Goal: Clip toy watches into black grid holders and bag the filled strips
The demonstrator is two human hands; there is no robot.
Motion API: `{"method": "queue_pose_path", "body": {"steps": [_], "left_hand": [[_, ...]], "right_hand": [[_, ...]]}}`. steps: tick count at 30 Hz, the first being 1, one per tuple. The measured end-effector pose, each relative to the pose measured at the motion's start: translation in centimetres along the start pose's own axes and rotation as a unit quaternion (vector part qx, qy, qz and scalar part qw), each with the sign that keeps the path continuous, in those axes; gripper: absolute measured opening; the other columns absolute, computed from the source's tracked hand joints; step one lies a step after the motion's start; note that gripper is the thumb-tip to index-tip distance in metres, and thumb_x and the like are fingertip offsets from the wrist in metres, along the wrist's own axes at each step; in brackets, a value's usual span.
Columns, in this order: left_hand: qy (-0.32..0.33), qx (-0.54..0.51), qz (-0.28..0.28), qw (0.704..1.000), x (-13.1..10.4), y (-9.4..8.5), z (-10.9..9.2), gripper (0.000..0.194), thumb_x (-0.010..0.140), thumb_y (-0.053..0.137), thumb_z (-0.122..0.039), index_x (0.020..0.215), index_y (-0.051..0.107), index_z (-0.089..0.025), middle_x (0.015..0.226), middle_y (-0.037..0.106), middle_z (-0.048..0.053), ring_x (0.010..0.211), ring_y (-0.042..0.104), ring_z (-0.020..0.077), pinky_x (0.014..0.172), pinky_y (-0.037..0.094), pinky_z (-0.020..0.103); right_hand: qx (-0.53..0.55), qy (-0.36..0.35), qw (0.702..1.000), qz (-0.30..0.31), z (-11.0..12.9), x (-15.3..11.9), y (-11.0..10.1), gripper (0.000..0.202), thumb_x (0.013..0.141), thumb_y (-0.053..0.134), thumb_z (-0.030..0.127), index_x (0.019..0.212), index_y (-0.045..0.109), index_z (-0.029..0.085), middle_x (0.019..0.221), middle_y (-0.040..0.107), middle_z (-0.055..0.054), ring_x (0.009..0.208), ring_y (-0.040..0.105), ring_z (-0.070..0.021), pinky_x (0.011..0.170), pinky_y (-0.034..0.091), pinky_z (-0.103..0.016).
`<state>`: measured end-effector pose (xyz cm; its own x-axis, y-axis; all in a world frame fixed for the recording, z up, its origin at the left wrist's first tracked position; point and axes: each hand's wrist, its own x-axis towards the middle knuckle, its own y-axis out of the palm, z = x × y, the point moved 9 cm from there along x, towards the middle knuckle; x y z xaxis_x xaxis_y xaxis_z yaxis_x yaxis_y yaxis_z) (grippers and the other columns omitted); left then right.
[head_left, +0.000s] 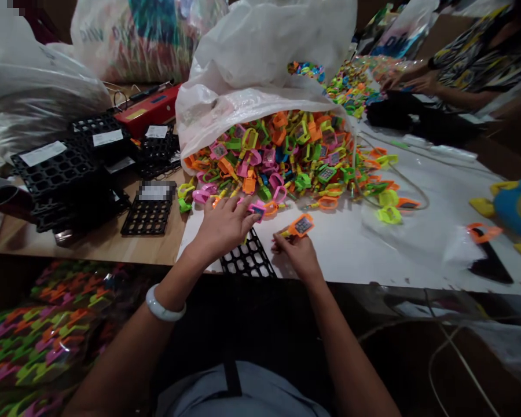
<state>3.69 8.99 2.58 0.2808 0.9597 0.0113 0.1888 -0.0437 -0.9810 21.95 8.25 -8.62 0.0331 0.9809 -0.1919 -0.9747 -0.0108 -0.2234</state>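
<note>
My right hand pinches an orange toy watch by its yellow stem, its patterned square face turned up. My left hand lies with fingers stretched over the front edge of a pile of bright plastic toy watches. A pink toy watch touches or lies close to its thumb; I cannot make out any grip on it. Below, between both hands, a black grid tray rests at the table's front edge, partly covered by my left hand.
A large white plastic bag opens toward me behind the pile. Black grid trays with labels are stacked at left, near a red box. A co-worker's hands work at the far right. A blue-and-yellow toy lies right.
</note>
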Motion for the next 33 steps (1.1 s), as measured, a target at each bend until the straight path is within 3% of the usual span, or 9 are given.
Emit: {"method": "queue_pose_path", "body": {"steps": [3, 6, 9, 12, 16, 19, 26, 30, 33], "left_hand": [[-0.005, 0.004, 0.018, 1.0, 0.1, 0.3, 0.2, 0.056, 0.104, 0.028, -0.051, 0.152, 0.039, -0.023, 0.154, 0.047, 0.013, 0.138, 0.044, 0.0323, 0.115, 0.025, 0.056], [0.0, 0.007, 0.02, 1.0, 0.1, 0.3, 0.1, 0.054, 0.105, 0.028, -0.05, 0.15, 0.041, -0.025, 0.155, 0.046, 0.012, 0.139, 0.044, 0.0316, 0.115, 0.024, 0.055], [0.007, 0.003, -0.001, 1.0, -0.1, 0.2, 0.0, 0.054, 0.105, 0.028, -0.049, 0.152, 0.039, -0.025, 0.153, 0.048, 0.012, 0.137, 0.046, 0.0303, 0.116, 0.023, 0.055], [0.005, -0.002, -0.008, 1.0, -0.3, 0.2, 0.0, 0.054, 0.105, 0.028, -0.049, 0.152, 0.04, -0.024, 0.151, 0.05, 0.012, 0.136, 0.047, 0.03, 0.116, 0.023, 0.054], [-0.003, -0.001, -0.004, 1.0, -0.1, 0.2, 0.0, 0.055, 0.105, 0.027, -0.049, 0.151, 0.041, -0.023, 0.151, 0.05, 0.013, 0.138, 0.045, 0.031, 0.117, 0.022, 0.056], [-0.01, 0.008, 0.002, 1.0, 0.1, 0.2, 0.0, 0.056, 0.105, 0.026, -0.048, 0.152, 0.039, -0.02, 0.151, 0.049, 0.015, 0.138, 0.045, 0.0318, 0.116, 0.023, 0.059], [0.009, 0.019, 0.02, 1.0, 0.2, 0.5, -0.1, 0.052, 0.106, 0.024, -0.048, 0.149, 0.044, -0.026, 0.155, 0.045, 0.011, 0.141, 0.042, 0.031, 0.117, 0.022, 0.062], [0.001, 0.021, 0.028, 0.999, 0.1, 0.6, 0.1, 0.053, 0.106, 0.023, -0.048, 0.151, 0.041, -0.027, 0.155, 0.046, 0.01, 0.141, 0.042, 0.0304, 0.117, 0.02, 0.061], [-0.005, 0.017, 0.023, 1.0, -0.1, 0.4, 0.0, 0.055, 0.106, 0.024, -0.049, 0.154, 0.036, -0.025, 0.155, 0.045, 0.011, 0.142, 0.042, 0.03, 0.119, 0.019, 0.06]], "right_hand": [[0.094, -0.034, 0.992, 0.083, 1.4, -0.7, 4.3, 0.035, 0.071, 0.073, 0.049, 0.088, 0.064, 0.019, 0.072, 0.071, -0.002, 0.064, 0.068, -0.0199, 0.065, 0.057, -0.033], [0.082, -0.042, 0.991, 0.102, 1.2, -0.5, 6.4, 0.036, 0.071, 0.071, 0.049, 0.09, 0.066, 0.019, 0.076, 0.073, -0.003, 0.064, 0.067, -0.0194, 0.065, 0.057, -0.033], [-0.023, -0.074, 0.996, 0.04, 0.8, 0.0, 5.8, 0.032, 0.07, 0.072, 0.046, 0.088, 0.067, 0.02, 0.083, 0.074, -0.005, 0.076, 0.068, -0.0225, 0.07, 0.056, -0.034], [-0.15, -0.151, 0.977, -0.02, 1.7, -0.4, 5.2, 0.021, 0.074, 0.07, 0.038, 0.086, 0.067, 0.02, 0.088, 0.071, -0.008, 0.087, 0.067, -0.0246, 0.078, 0.055, -0.035], [-0.223, -0.211, 0.952, -0.011, 3.1, -0.8, 6.5, 0.012, 0.082, 0.06, 0.027, 0.087, 0.068, 0.019, 0.087, 0.07, -0.009, 0.086, 0.065, -0.0235, 0.081, 0.053, -0.034], [-0.207, -0.208, 0.956, 0.008, 3.1, -0.4, 6.8, 0.014, 0.079, 0.062, 0.026, 0.088, 0.069, 0.019, 0.087, 0.072, -0.008, 0.085, 0.067, -0.0233, 0.08, 0.053, -0.033], [0.023, -0.093, 0.995, 0.033, -0.5, -0.2, 5.4, 0.029, 0.075, 0.069, 0.045, 0.088, 0.071, 0.02, 0.082, 0.076, -0.005, 0.075, 0.069, -0.0224, 0.07, 0.055, -0.032], [-0.029, -0.134, 0.991, 0.011, -0.1, 0.1, 5.5, 0.028, 0.072, 0.071, 0.042, 0.089, 0.067, 0.02, 0.083, 0.073, -0.005, 0.073, 0.065, -0.0209, 0.066, 0.054, -0.031], [-0.142, -0.198, 0.97, 0.005, 1.0, 0.5, 6.1, 0.015, 0.075, 0.066, 0.026, 0.089, 0.065, 0.02, 0.086, 0.069, -0.005, 0.078, 0.063, -0.0213, 0.071, 0.054, -0.032]]}}
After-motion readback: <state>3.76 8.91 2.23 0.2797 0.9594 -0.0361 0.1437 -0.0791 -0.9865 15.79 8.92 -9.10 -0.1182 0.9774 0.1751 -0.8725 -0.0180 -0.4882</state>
